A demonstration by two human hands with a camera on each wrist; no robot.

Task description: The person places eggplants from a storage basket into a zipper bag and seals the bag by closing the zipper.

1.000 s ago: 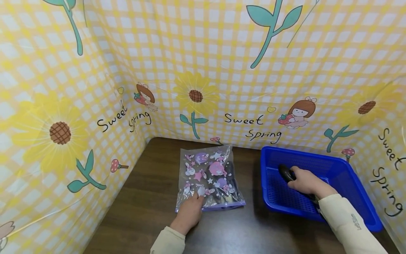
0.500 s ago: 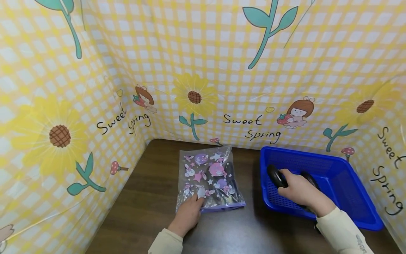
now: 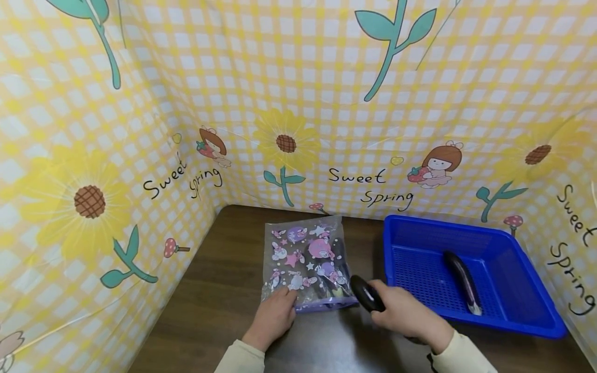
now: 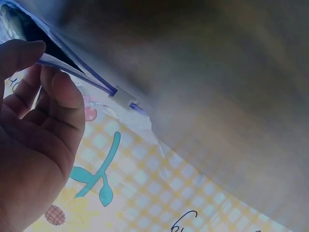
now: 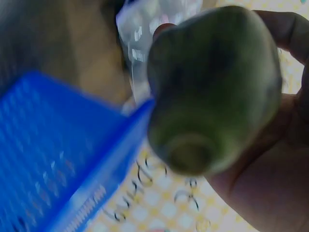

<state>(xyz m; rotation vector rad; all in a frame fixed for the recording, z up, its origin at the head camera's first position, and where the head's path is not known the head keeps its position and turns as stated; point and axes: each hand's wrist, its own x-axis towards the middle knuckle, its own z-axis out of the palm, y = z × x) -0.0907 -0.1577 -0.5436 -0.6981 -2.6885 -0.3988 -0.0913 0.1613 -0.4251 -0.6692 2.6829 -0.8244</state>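
A clear zip bag point(image 3: 291, 259) with pink and purple cartoon prints lies on the table, a dark thing partly visible inside. My left hand point(image 3: 272, 317) pinches one lip of its mouth; in the left wrist view the purple zip strips point(image 4: 72, 68) stand apart, with a white slider point(image 4: 122, 97) near one end. Just right of the bag's mouth, my right hand point(image 3: 406, 312) grips a dark eggplant point(image 3: 365, 293). Its greenish stem end point(image 5: 212, 96) faces the right wrist camera. Another eggplant point(image 3: 460, 277) lies in the blue basket.
The blue plastic basket point(image 3: 387, 248) with perforated walls stands on the right of the brown wooden table point(image 3: 200, 290). A yellow checked sheet point(image 3: 298, 77) with flowers hangs behind and at both sides of the table.
My right hand has lifted an eggplant out of the basket and carried it left to beside the bag. The other eggplant in the basket is now uncovered. My left hand stays at the bag's mouth.
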